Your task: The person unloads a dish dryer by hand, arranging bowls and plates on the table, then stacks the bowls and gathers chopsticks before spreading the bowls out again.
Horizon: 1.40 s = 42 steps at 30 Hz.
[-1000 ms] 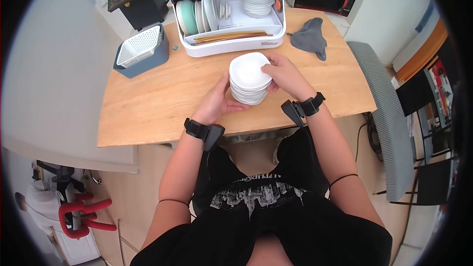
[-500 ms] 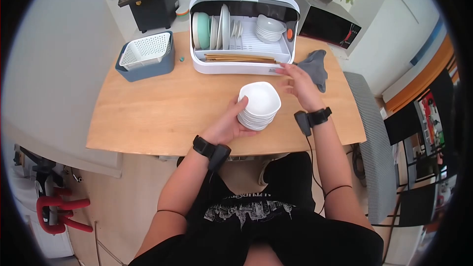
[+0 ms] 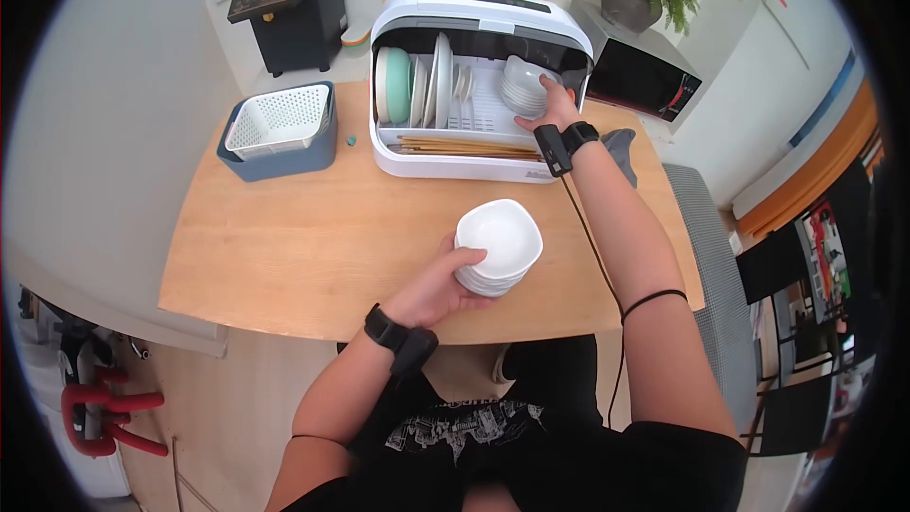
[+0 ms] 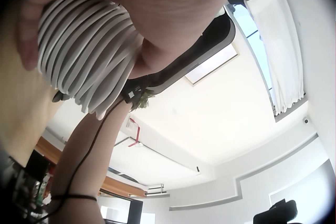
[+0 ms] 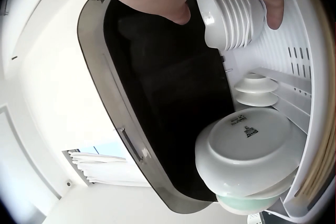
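Observation:
My left hand (image 3: 441, 286) grips a stack of white square dishes (image 3: 500, 232) above the front of the table, thumb over the top dish's rim. The left wrist view shows the stacked edges (image 4: 86, 50) close beside the palm (image 4: 173, 8). Reaching into the white dish rack (image 3: 455, 167), my right hand (image 3: 555, 112) is at a stack of white bowls (image 3: 521, 83). In the right wrist view its spread digits (image 5: 231, 3) straddle those bowls (image 5: 231, 19), with a gap visible on one side; firm contact cannot be told.
Plates (image 3: 443, 85), a mint-green bowl (image 3: 398, 85) and chopsticks (image 3: 464, 146) fill other parts of the rack. A blue bin (image 3: 284, 163) with a white basket (image 3: 277, 120) stands left. Behind my right wrist lies a grey cloth (image 3: 621, 154); a microwave (image 3: 635, 76) is beyond.
My right hand has let go of the dish stack and moved forward into the rack, to the bowls. My left hand still holds the stack. The head view has shifted.

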Motion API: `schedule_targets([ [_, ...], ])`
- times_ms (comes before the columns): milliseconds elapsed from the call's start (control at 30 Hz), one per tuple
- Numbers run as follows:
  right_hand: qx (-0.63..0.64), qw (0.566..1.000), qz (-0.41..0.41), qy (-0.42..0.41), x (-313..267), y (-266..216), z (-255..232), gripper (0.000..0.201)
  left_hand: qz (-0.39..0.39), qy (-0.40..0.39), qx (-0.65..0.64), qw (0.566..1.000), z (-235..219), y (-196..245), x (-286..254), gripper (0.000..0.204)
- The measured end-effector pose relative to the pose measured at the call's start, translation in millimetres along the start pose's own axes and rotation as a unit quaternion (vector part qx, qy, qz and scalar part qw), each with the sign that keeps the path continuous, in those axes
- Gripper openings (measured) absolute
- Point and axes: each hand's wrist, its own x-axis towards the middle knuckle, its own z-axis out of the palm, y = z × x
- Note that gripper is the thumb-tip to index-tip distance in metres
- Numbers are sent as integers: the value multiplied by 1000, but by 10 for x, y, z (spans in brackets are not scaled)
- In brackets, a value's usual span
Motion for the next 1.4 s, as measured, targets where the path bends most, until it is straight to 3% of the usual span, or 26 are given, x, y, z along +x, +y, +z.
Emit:
schedule_targets([
  [167,2,1000,22,-15,513,124,45,63,4,29,8,1000,-87,80,-184,78],
  [333,33,999,3,41,741,284,176,52,16,34,-14,999,-158,70,-274,78],
  [467,56,997,-33,30,862,396,153,53,26,40,-8,999,-130,59,-297,78],
  [567,113,992,-28,57,765,408,202,47,29,39,-16,999,-131,43,-285,79],
  [667,69,997,-36,-31,599,378,203,52,37,44,-22,998,-145,22,-272,79],
  [833,62,995,-24,-74,154,210,186,52,14,34,-33,999,-139,26,-278,79],
  [900,18,985,-11,-174,-186,128,39,53,15,30,-34,999,-172,5,-251,78],
  [933,20,985,-12,-173,-412,83,-48,53,19,25,-37,999,-178,-4,-227,78],
  [1067,-168,941,-20,-294,-1132,65,-727,63,50,30,-41,997,-137,-50,-181,75],
  [1267,-239,930,50,-274,-1780,326,-1901,61,54,37,-56,996,-161,-94,-163,68],
  [1400,-291,918,83,-259,-1928,475,-2137,65,74,33,-95,992,-126,-92,-164,68],
])
